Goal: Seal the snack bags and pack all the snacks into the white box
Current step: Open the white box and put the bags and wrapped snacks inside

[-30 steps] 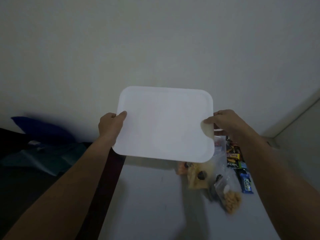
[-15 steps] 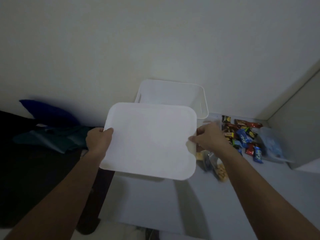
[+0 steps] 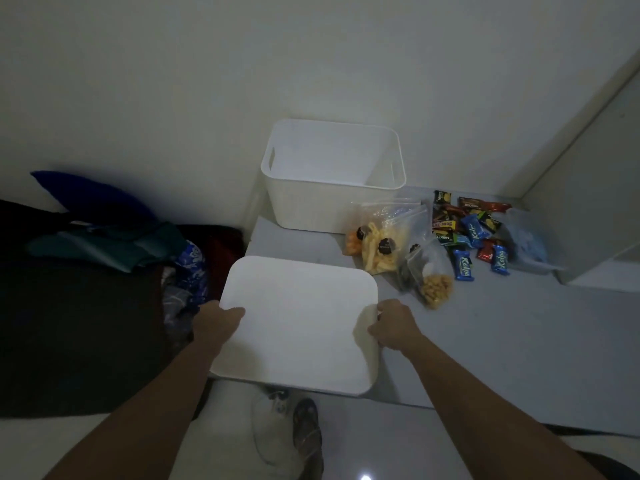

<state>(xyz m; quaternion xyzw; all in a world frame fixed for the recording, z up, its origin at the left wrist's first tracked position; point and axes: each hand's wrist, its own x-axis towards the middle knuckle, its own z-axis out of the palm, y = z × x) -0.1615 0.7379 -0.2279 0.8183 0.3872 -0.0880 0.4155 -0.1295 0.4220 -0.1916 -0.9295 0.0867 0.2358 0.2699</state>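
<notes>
Left hand (image 3: 218, 323) and right hand (image 3: 393, 327) pinch the white lid (image 3: 298, 323) at the table's (image 3: 519, 341) near-left corner. White box (image 3: 332, 174) open at far edge; zip bags (image 3: 391, 244) right. Risk: overhanging lid tips off.

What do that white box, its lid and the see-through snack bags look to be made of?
The white box looks like matte moulded plastic: thin walls, rounded corners, cut-out handle slots. The lid, held by both hands, seems the same smooth white plastic, flat with rounded corners. The snack bags look like thin clear plastic film, crinkled and glinting, probably zip-top.
</notes>
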